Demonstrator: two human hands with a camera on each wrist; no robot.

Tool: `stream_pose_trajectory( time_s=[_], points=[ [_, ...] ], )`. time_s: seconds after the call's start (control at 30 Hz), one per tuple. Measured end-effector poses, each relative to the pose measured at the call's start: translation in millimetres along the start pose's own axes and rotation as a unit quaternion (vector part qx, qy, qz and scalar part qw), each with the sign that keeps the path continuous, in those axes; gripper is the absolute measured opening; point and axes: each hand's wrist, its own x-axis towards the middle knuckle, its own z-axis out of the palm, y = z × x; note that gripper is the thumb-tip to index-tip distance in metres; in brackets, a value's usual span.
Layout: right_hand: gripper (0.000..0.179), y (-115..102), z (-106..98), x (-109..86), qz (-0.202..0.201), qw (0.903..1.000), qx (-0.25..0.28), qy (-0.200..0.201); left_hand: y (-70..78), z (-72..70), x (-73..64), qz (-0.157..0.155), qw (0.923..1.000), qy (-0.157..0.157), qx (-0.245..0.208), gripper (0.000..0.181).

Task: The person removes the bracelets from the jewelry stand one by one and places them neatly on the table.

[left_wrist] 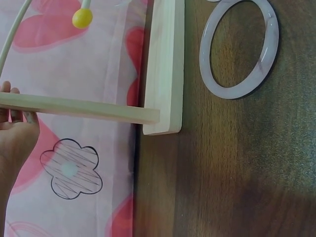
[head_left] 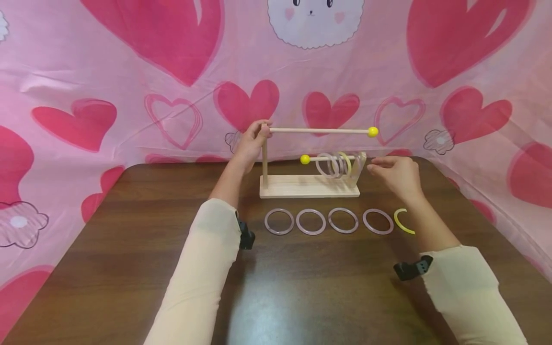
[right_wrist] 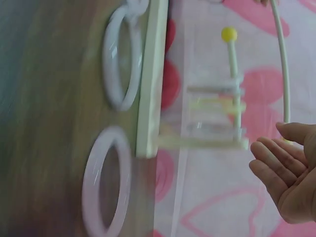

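Note:
My left hand (head_left: 249, 147) grips the top of the tall post (head_left: 265, 165) of a wooden bangle stand, its fingers behind the post in the left wrist view. From there an upper rod (head_left: 319, 131) runs right to a yellow ball. Several bangles, one of them a yellow bangle (head_left: 348, 166), hang on the lower rod near the short post (head_left: 360, 165). Just right of that post is my right hand (head_left: 398, 176), holding nothing; thumb and fingers stand apart in the right wrist view.
In front of the stand's base (head_left: 304, 191), pale bangles lie in a row on the brown table (head_left: 302, 278), among them a lilac bangle (head_left: 279, 234). A yellow bangle (head_left: 401, 225) at the row's right end is partly hidden by my right forearm. Behind hangs a pink heart-patterned cloth (head_left: 293, 72).

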Motion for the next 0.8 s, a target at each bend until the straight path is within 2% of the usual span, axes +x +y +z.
stream_pose_trajectory(
  time_s=[0.17,0.4,0.63,0.8],
  points=[
    [0.024,-21.3,23.1,11.4,-0.035,0.9991,0.024,0.005,-1.8,-0.9,0.5,0.004,1.0000,-0.002,0.003,0.037],
    [0.025,-34.9,43.9,19.1,-0.032,0.9979,0.051,-0.024,-2.6,1.2,3.2,0.008,0.9999,0.002,0.013,0.037],
    [0.023,-30.2,53.3,21.0,-0.032,0.9990,0.015,-0.028,-2.6,2.5,4.4,0.004,0.9999,0.001,0.010,0.038],
    [0.023,-26.1,62.2,22.0,-0.032,0.9982,-0.019,-0.047,-4.0,0.3,3.8,0.007,0.9999,0.005,0.008,0.037]
  ],
)
